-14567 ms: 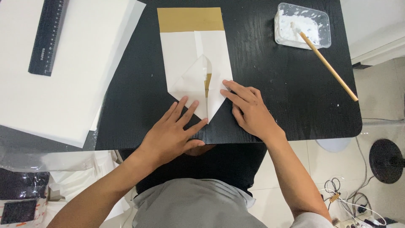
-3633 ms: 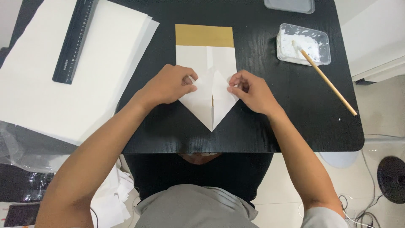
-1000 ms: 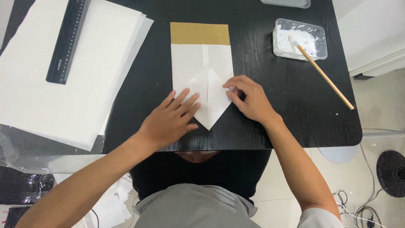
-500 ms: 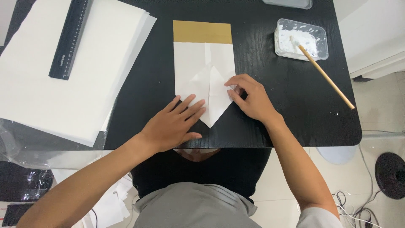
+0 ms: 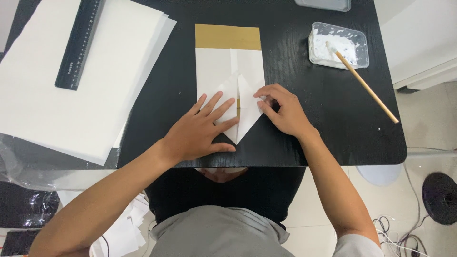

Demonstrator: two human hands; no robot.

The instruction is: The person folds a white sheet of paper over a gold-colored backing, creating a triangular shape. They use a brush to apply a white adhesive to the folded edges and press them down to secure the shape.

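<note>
A white paper piece (image 5: 223, 71) with a gold band along its far end lies on the black table (image 5: 304, 128). Its near end is folded into a point, with two flaps meeting at a centre seam. My left hand (image 5: 202, 128) lies flat with spread fingers on the left flap and the table. My right hand (image 5: 281, 110) presses its fingertips on the right flap's edge.
A stack of large white sheets (image 5: 71, 81) with a black ruler (image 5: 78, 43) on it lies at the left. A clear tub of white paste (image 5: 338, 45) holds a wooden stick (image 5: 364, 83) at the far right. Another clear container (image 5: 323, 4) sits at the far edge.
The left flap has been folded further in toward the seam. My left hand has slid right onto it; my right hand stays on the right flap.
</note>
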